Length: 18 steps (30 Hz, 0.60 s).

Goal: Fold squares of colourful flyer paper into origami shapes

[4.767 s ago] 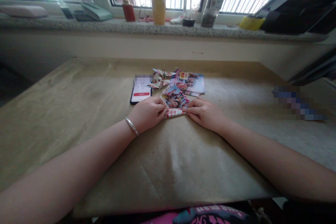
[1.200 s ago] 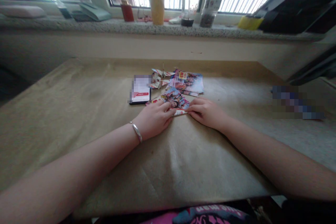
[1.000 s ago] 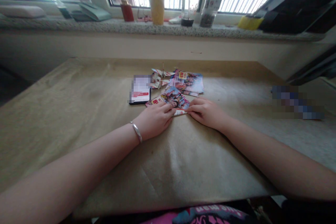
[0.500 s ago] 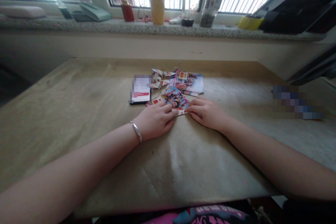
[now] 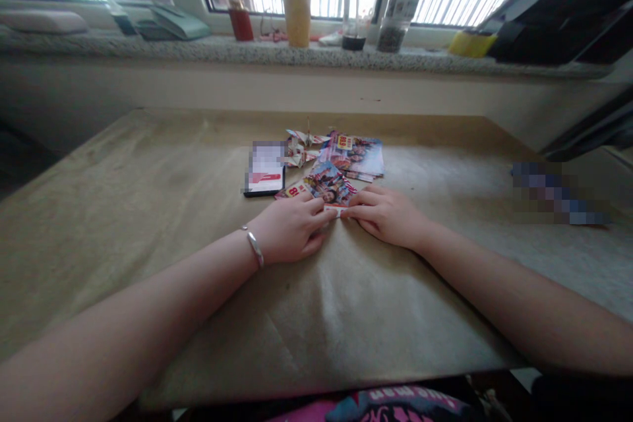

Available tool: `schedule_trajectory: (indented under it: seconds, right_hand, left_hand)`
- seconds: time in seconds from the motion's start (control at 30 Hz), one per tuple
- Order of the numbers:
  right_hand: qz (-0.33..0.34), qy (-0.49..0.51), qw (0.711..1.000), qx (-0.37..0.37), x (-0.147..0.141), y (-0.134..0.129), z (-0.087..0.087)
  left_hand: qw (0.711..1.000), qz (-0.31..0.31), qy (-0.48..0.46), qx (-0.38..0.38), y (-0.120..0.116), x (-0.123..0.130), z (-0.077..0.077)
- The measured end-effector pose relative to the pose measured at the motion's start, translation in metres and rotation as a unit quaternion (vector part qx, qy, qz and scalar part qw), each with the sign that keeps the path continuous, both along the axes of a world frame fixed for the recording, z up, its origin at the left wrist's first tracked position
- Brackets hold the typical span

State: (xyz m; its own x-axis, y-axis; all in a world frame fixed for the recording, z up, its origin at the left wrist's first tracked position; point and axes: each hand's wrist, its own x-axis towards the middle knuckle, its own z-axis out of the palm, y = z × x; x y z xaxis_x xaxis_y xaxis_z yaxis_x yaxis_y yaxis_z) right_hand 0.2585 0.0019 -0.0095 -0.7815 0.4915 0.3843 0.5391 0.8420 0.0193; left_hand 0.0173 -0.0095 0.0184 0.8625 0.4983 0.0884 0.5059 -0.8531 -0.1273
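Observation:
A colourful printed paper lies on the table, its near edge folded into a narrow white strip. My left hand rests on the paper's left and near part, fingers pressed down on it. At the near right edge, my right hand presses the fold with its fingertips, close to the left fingertips. Behind the paper is a stack of printed sheets. Folded paper figures stand to the left of the stack. A phone with a lit screen lies left of the paper.
The table has a wrinkled tan cover. A blurred long item lies at the far right. On the windowsill stand a red container, a yellow cylinder, a clear jar and a yellow object.
My right fingertips have moved slightly left along the near fold, closer to my left fingers. My left hand has shifted very slightly. The other objects have not moved.

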Motion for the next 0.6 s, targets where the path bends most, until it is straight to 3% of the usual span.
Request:
schedule_trajectory:
  seconds: [0.6]
  right_hand:
    - [-0.017, -0.064, 0.998, 0.002, -0.0001, -0.0023, 0.0090]
  left_hand:
    - [1.000, -0.025, 0.004, 0.000, 0.0010, -0.0062, 0.0012]
